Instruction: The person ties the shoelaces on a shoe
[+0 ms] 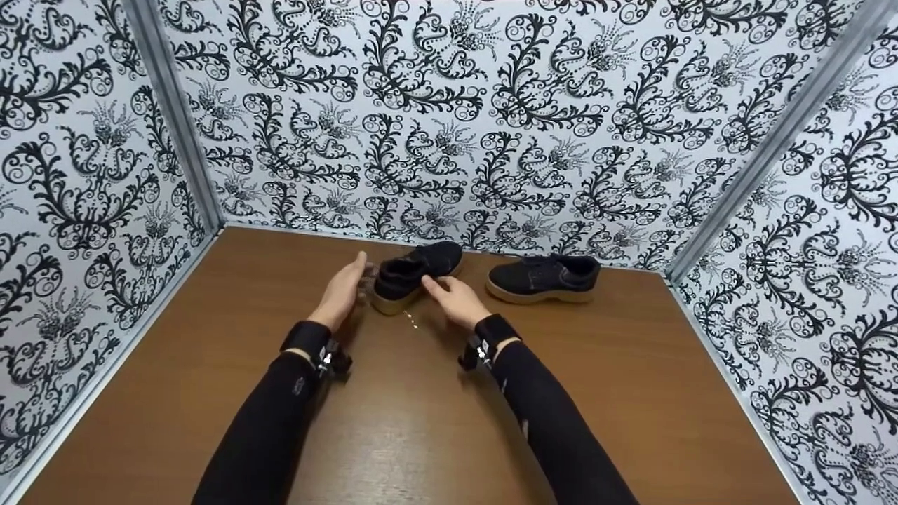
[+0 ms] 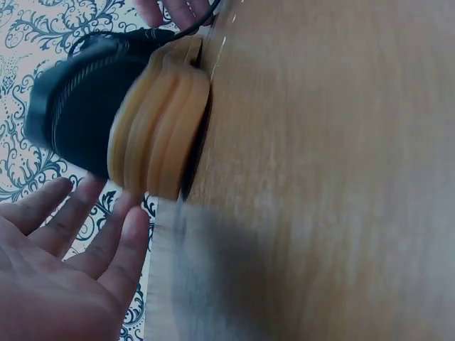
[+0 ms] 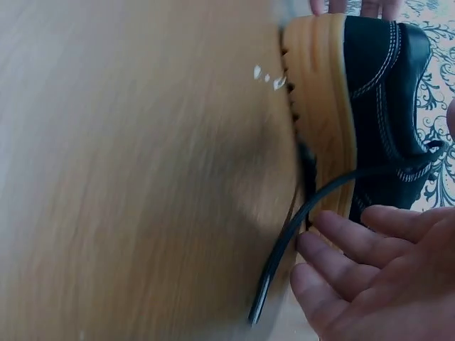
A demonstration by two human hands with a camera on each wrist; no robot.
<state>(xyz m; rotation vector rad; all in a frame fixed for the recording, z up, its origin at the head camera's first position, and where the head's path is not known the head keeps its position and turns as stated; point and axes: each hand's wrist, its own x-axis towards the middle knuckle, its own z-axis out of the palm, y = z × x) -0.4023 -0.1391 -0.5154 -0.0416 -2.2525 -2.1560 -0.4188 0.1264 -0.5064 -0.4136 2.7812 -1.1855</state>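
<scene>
Fingers (image 2: pixel 128 256) of the left hand (image 1: pixel 342 291) and right hand (image 1: pixel 457 301): extended, unclenched. Near the back edge of the surface (image 1: pixel 393 421), a gap parts the first shoe (image 1: pixel 414 273) from the second shoe (image 1: pixel 537 279); the first shoe stands between both hands.

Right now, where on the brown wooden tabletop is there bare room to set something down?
The tabletop lies bare between left black sleeve and left scroll-patterned wall, between both sleeves, and from right black sleeve to right wall. The back is crowded: tan-soled black shoe between left hand and right hand, another shoe rightward.
</scene>
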